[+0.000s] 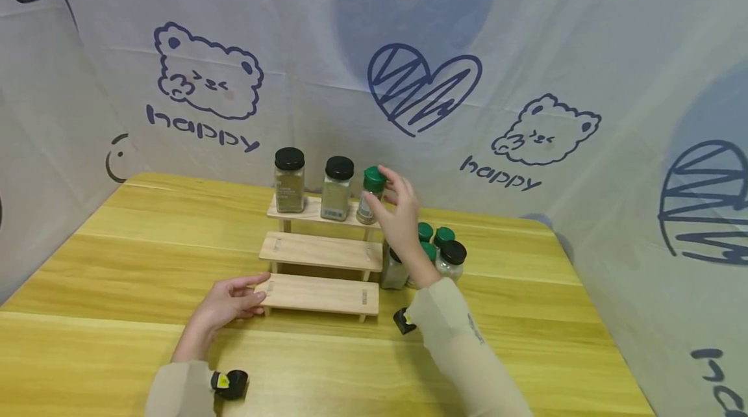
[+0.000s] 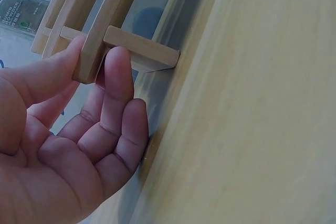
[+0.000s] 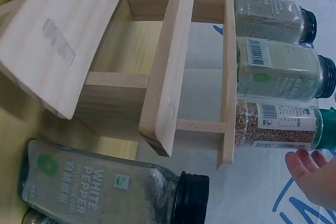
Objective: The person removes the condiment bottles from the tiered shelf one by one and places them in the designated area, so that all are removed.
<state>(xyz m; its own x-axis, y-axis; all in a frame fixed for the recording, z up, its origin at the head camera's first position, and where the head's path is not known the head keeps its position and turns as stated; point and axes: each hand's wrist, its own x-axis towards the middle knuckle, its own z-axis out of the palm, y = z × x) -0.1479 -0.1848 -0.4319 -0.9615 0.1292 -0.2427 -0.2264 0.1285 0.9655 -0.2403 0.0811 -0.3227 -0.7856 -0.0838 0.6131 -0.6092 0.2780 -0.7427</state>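
A three-step wooden spice rack [image 1: 318, 293] stands on the table. At the left end of its lowest step, my left hand [image 1: 224, 303] pinches the board [image 2: 93, 51], thumb above and index finger beneath. On the top step are two black-capped spice jars [image 1: 289, 182] [image 1: 336, 189] and a green-capped jar [image 1: 368, 210] of small brown grains. My right hand [image 1: 400, 215] reaches to that green-capped jar, thumb and index finger spread by its cap; in the right wrist view the fingertips [image 3: 296, 163] lie right beside the cap, not wrapped round it.
Right of the rack stands a cluster of several jars, with green caps [image 1: 445, 236] and black caps [image 1: 452, 252]; a white pepper jar [image 3: 100, 187] is closest to the rack. The middle step [image 1: 321, 251] is bare wood. A printed cloth [image 1: 327, 79] hangs behind the wooden table [image 1: 87, 274].
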